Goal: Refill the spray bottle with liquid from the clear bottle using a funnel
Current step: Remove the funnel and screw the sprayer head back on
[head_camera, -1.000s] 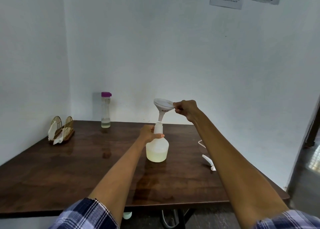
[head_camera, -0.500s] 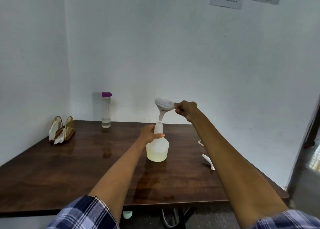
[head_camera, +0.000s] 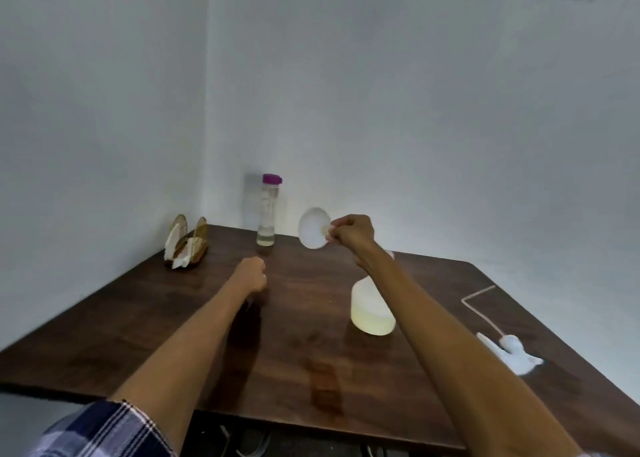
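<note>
My right hand (head_camera: 351, 232) pinches the rim of the white funnel (head_camera: 313, 228), held in the air with its mouth turned toward me, left of and above the spray bottle. The white spray bottle (head_camera: 370, 313) stands on the table with pale yellow liquid in it; my right forearm hides its neck. My left hand (head_camera: 250, 275) is a closed fist above the table, apart from the bottle, holding nothing. The clear bottle (head_camera: 267, 210) with a purple cap stands at the back near the wall, a little liquid at its bottom.
The white spray head (head_camera: 512, 351) with its tube lies on the dark wooden table (head_camera: 138, 325) at the right. A brass napkin holder (head_camera: 187, 247) sits at the back left corner. Walls close the table at back and left.
My left hand let go of the spray bottle and moved left. My right hand lifted the funnel away from above the bottle's neck and tilted it. The view has swung left and down.
</note>
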`<state>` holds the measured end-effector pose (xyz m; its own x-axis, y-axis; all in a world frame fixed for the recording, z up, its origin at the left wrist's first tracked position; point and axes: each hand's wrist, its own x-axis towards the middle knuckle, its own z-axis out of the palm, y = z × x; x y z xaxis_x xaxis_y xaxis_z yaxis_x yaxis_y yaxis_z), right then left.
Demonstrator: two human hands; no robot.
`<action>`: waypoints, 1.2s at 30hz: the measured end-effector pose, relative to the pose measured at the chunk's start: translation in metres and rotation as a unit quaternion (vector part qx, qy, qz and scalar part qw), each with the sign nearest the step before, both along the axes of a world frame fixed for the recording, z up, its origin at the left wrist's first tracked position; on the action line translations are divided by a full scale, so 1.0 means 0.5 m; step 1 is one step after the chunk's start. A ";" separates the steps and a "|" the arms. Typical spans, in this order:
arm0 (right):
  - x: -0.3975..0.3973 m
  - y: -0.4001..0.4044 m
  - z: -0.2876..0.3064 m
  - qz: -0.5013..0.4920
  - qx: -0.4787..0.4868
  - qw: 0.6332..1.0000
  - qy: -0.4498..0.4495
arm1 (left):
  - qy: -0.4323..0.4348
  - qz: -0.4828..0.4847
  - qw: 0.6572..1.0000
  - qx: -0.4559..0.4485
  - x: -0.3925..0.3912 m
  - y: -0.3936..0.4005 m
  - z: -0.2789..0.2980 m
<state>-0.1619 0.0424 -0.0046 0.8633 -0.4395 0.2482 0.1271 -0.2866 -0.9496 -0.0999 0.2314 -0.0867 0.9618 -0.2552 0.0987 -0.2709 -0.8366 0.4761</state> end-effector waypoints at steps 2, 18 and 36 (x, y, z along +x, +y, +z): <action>0.052 0.031 -0.035 -0.010 -0.051 0.999 0.015 | -0.005 0.010 0.999 0.042 0.029 0.034 -0.018; 0.392 0.072 -0.193 -0.040 -0.575 0.810 0.110 | 0.074 0.031 0.981 0.178 0.323 0.035 -0.001; 0.261 0.119 -0.103 -0.025 -0.578 0.813 0.060 | 0.070 0.013 0.997 -0.005 0.199 0.057 -0.022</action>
<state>-0.0316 0.1021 -0.0561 0.9000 -0.0079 0.4359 0.0134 -0.9989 -0.0459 -0.0004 0.2598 -0.0975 0.9725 -0.2305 -0.0338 -0.1804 -0.8369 0.5168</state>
